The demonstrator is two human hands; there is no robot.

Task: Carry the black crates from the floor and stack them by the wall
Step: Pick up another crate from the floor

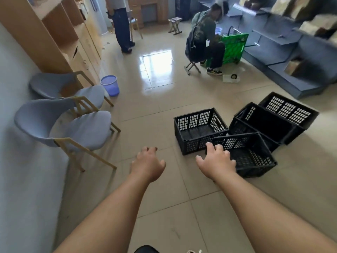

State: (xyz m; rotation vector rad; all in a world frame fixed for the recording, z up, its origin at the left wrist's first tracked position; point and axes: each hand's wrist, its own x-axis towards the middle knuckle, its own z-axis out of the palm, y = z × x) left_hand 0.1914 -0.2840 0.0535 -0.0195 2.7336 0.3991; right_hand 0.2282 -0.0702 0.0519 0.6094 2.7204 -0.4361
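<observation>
Several black perforated plastic crates lie on the tiled floor at centre right. The nearest crate (255, 156) sits tilted against an upright crate (197, 128). Behind them rest a third crate (266, 125) and a fourth (290, 108) on its side. My right hand (217, 161) reaches out with fingers spread, over the near left corner of the nearest crate, holding nothing. My left hand (148, 164) hovers above bare floor to the left of the crates, fingers curled loosely and empty. Both forearms stretch forward from the bottom of the view.
Two blue chairs (73, 128) stand along the left wall (16, 161), with a blue bin (110, 84) and wooden shelving (54, 33) beyond. A person sits on a stool (204, 42) by a green cart (235, 46); another person stands (122, 24) further back. Grey shelving (291, 61) lines the right.
</observation>
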